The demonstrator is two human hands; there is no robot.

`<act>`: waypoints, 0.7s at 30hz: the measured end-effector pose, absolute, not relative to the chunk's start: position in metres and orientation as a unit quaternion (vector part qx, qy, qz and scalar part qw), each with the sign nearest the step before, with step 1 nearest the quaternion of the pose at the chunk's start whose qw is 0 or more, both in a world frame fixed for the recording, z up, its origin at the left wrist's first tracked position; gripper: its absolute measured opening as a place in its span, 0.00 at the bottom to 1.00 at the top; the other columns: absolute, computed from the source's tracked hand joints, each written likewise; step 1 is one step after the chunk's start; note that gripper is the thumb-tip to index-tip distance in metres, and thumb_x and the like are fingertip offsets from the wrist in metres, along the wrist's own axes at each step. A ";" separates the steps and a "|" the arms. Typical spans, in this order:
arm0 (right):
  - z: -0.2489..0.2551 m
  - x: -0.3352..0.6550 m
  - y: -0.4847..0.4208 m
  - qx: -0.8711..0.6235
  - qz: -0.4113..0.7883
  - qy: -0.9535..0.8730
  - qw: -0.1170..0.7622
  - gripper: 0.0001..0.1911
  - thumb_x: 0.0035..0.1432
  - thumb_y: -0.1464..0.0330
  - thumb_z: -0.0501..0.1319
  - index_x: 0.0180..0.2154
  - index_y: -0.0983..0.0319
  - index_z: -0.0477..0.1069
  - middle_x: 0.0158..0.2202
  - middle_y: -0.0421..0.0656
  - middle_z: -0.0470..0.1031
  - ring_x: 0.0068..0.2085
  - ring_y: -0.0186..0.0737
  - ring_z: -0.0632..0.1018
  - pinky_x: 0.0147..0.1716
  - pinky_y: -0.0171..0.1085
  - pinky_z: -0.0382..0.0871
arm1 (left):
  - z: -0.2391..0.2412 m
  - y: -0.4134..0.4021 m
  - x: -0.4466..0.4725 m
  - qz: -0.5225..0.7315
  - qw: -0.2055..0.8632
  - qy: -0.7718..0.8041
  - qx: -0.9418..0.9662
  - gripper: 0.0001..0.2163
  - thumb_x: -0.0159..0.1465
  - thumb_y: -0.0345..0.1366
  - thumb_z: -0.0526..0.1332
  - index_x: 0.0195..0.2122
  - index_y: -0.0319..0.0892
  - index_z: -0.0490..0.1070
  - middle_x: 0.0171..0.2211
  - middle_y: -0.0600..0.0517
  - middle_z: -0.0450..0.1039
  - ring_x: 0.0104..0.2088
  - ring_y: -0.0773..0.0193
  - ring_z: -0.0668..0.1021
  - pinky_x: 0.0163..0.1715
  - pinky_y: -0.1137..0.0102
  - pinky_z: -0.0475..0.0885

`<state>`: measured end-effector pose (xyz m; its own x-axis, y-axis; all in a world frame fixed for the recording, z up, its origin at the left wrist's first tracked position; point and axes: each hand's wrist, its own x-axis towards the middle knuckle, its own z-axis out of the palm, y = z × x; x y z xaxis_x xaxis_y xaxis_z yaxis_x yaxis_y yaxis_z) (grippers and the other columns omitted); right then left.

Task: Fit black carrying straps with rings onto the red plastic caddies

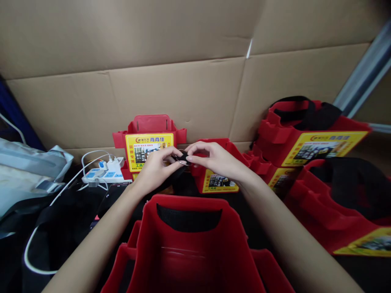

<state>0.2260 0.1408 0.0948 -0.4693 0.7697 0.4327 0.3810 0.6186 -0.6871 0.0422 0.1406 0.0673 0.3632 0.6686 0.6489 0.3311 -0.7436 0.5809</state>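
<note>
Both of my hands meet above the far side of an open red plastic tool box (189,256). A black webbing strap (183,156) with a thin metal ring at its end is pinched between them. Thumb and fingertips of my left hand (157,167) grip the strap's end beside the ring. From the other side, my right hand (214,156) pinches the same end; its exact hold on ring or strap is partly hidden by the fingers. Another stretch of black strap (189,219) passes through slots in the near box's back wall.
A red box with a yellow label (149,150) stands behind my left hand, another red box (220,179) behind my right. Stacked boxes (317,134) and a strapped box (330,207) are at right. A power strip (110,175), phone (111,199) and plastic bag (30,171) lie left.
</note>
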 end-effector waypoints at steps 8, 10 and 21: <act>0.089 0.220 0.142 -0.342 0.332 -0.797 0.370 0.05 0.49 0.70 0.59 0.29 0.64 0.64 0.27 0.38 0.68 0.27 0.29 0.70 0.28 0.31 0.65 | 0.075 0.132 0.038 0.402 0.068 0.316 0.857 0.10 0.55 0.40 0.62 0.24 0.39 0.64 0.21 0.57 0.66 0.22 0.72 0.66 0.21 0.76 0.60; 0.088 0.221 0.143 -0.323 0.340 -0.801 0.373 0.06 0.49 0.71 0.59 0.32 0.63 0.64 0.29 0.39 0.69 0.29 0.30 0.71 0.29 0.31 0.66 | 0.075 0.132 0.039 0.398 0.067 0.308 0.861 0.09 0.56 0.38 0.61 0.25 0.40 0.64 0.22 0.57 0.67 0.23 0.72 0.67 0.23 0.76 0.60; 0.080 0.206 0.136 -0.440 0.120 -0.808 0.371 0.07 0.43 0.76 0.53 0.28 0.63 0.65 0.20 0.35 0.62 0.23 0.29 0.67 0.22 0.30 0.59 | 0.063 0.139 0.048 0.423 0.133 0.337 0.830 0.04 0.54 0.28 0.59 0.27 0.40 0.63 0.21 0.58 0.64 0.19 0.74 0.65 0.19 0.78 0.59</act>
